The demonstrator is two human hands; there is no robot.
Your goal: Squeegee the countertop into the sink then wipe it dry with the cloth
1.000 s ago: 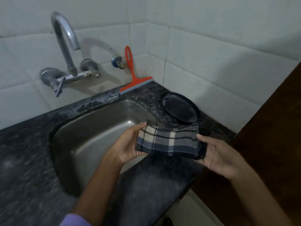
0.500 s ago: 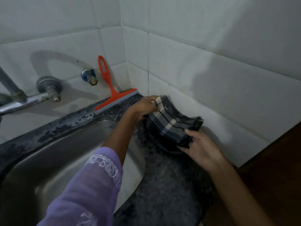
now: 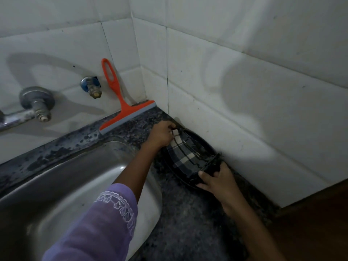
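Both arms reach toward the frame's center-right: the left hand, lilac-sleeved, pinches with curled fingers at the upper end; the right hand, forearm bare, grips from lower right, thumb extended leftward.

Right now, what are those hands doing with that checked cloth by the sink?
A person is laying a folded checked cloth into a black dish on the dark countertop, against the tiled wall. The left hand pinches the far end and the right hand holds the near end. The orange squeegee leans untouched against the wall behind the steel sink, and the counter edge behind the sink looks wet.
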